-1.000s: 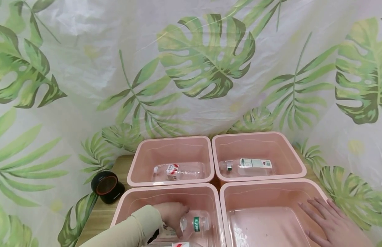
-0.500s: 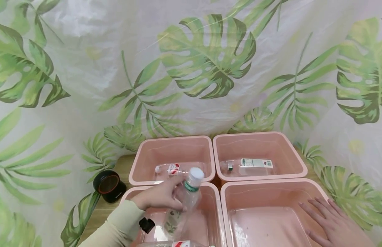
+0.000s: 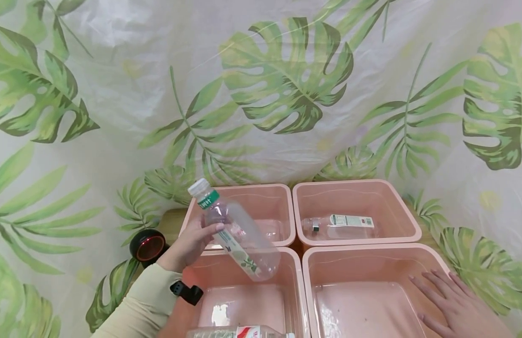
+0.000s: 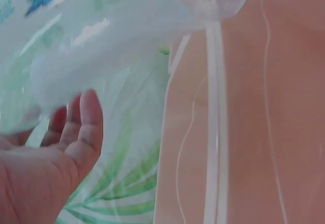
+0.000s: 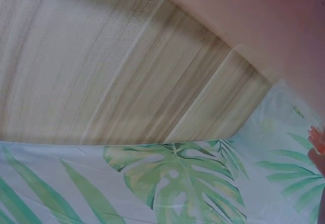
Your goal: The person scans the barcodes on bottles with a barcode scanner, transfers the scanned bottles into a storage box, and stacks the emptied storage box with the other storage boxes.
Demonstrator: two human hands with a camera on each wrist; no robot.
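Observation:
My left hand (image 3: 189,244) grips a clear plastic bottle (image 3: 254,234) with a white cap and a green-and-white label. The bottle tilts, cap up to the left, above the rims between the back left bin (image 3: 252,188) and the front left bin (image 3: 291,263). In the left wrist view the bottle (image 4: 127,26) crosses above the fingers (image 4: 90,112). My right hand (image 3: 459,305) lies with spread fingers at the right rim of the front right bin (image 3: 358,253), holding nothing. Only a bit of that hand shows at the right wrist view's edge.
A bottle with a red-and-white label (image 3: 249,332) lies in the front left bin. Another clear bottle (image 3: 349,227) lies in the back right bin (image 3: 341,185). A black rounded object (image 3: 147,246) stands left on the wooden table (image 3: 170,223). A leaf-print curtain (image 3: 286,155) hangs behind.
My left hand has lifted the green-labelled bottle out of the front left bin, up and to the left, and the bottle has turned to lean left. The right hand stays put.

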